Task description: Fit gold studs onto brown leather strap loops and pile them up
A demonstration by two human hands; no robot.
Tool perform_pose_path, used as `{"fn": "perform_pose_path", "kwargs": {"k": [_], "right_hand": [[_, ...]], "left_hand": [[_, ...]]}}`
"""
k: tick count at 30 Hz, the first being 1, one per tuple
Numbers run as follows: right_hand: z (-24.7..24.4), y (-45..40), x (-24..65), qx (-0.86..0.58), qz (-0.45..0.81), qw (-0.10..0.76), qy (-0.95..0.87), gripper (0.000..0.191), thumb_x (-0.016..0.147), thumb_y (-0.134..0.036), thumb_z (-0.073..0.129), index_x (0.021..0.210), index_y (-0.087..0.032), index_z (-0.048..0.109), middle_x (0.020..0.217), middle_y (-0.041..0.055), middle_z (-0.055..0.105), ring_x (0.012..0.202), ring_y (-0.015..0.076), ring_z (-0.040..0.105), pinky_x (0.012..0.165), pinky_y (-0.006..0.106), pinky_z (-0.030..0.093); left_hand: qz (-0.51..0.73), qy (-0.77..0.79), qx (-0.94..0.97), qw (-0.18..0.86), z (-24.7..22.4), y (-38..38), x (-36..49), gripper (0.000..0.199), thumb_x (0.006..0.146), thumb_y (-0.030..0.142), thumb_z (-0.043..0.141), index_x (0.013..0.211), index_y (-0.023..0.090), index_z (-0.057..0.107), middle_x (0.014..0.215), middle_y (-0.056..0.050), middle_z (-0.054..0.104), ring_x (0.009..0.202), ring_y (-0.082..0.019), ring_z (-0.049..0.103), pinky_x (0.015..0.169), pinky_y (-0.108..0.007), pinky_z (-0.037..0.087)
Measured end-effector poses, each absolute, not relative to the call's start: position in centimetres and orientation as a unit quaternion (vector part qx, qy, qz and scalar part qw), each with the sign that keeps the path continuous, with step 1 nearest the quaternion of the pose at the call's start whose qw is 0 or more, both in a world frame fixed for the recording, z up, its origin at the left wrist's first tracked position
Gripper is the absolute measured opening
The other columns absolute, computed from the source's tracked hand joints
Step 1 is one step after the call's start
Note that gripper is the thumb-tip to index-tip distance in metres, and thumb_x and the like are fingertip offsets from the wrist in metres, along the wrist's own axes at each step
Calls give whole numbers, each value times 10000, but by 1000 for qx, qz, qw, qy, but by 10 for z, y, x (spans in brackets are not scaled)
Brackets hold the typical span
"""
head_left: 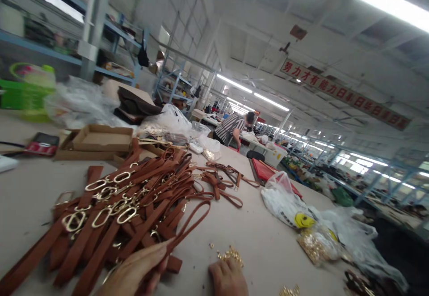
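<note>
My left hand (139, 269) is closed around a brown leather strap (191, 224), whose narrow looped end sticks up past the fingers. Beside and behind this hand lies a big heap of brown straps (140, 197) with gold oval rings and clasps. My right hand (229, 278), its fingers curled down, is at the near edge of a small pile of gold metal pieces (233, 255). Its fingertips are hidden, so what they pinch cannot be made out. Another little pile of gold pieces (290, 290) lies farther right at the bottom edge.
Cardboard box trays (102, 138) stand behind the heap, near plastic bags (172, 119). On the right are a white plastic bag (281, 200), a bag of gold pieces (318, 244) and a red flat item (264, 171). A person in a striped shirt (229, 128) bends farther back.
</note>
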State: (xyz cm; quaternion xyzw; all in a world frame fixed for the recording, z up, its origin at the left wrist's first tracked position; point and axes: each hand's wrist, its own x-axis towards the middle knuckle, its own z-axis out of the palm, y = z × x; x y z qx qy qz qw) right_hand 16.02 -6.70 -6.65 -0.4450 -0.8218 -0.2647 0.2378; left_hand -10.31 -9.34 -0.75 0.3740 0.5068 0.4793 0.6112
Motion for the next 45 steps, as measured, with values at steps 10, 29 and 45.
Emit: {"fn": "perform_pose_path", "kwargs": {"k": [10, 29, 45], "right_hand": [[-25, -105, 168, -522, 65, 229, -819, 192, 885, -118, 541, 932, -225, 694, 879, 34, 672, 874, 187, 601, 818, 302, 463], [-3, -134, 119, -489, 431, 496, -574, 72, 831, -239, 713, 877, -263, 762, 850, -17, 759, 776, 139, 678, 735, 255, 549], [-16, -158, 120, -511, 445, 531, -508, 72, 818, -290, 728, 862, -235, 745, 713, -37, 695, 670, 105, 619, 656, 233, 514]], "left_hand": [[464, 436, 418, 648, 8, -99, -51, 388, 640, 284, 763, 1017, 195, 751, 733, 3, 666, 663, -140, 574, 683, -268, 476], [409, 413, 453, 676, -17, -118, -42, 421, 859, 322, 587, 1229, 137, 662, 752, -11, 679, 636, -121, 603, 558, -208, 439], [462, 362, 426, 688, -3, -138, -35, 347, 787, 215, 674, 1121, 132, 712, 940, -41, 738, 820, -152, 636, 766, -257, 494]]}}
